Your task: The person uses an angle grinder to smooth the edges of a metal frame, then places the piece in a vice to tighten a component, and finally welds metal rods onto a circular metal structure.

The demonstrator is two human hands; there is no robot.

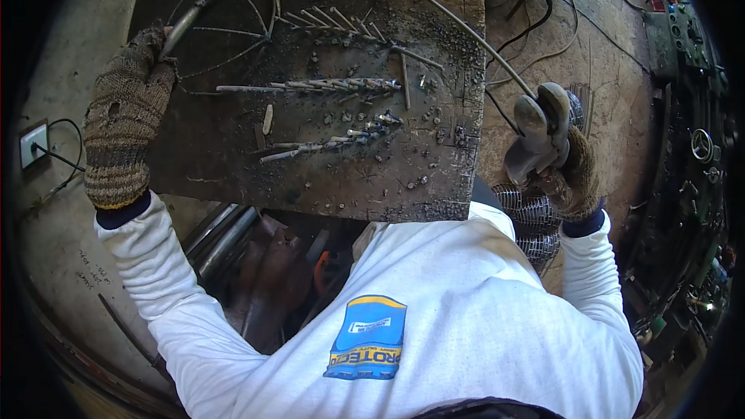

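Observation:
My left hand [128,109], in a brown striped knit glove, is closed around the near end of a metal bar tool [206,4] with a crosswise, hammer-like head. It is held over the left part of a dark metal worktable [233,178]. In my right hand [578,178], gloved alike, is a welding electrode holder [535,128]. A long electrode [481,43] is clamped in its jaws and slants up over the table's right edge. A thin wire frame [264,35] with spoke-like rods lies below the bar tool.
Used electrode stubs [310,85] lie in rows across the tabletop among slag crumbs. Cables [547,0] run over the floor at right, near wire coils [535,213]. Dark machinery [691,124] lines the right side. A wall socket [33,145] with a plugged cord is at left.

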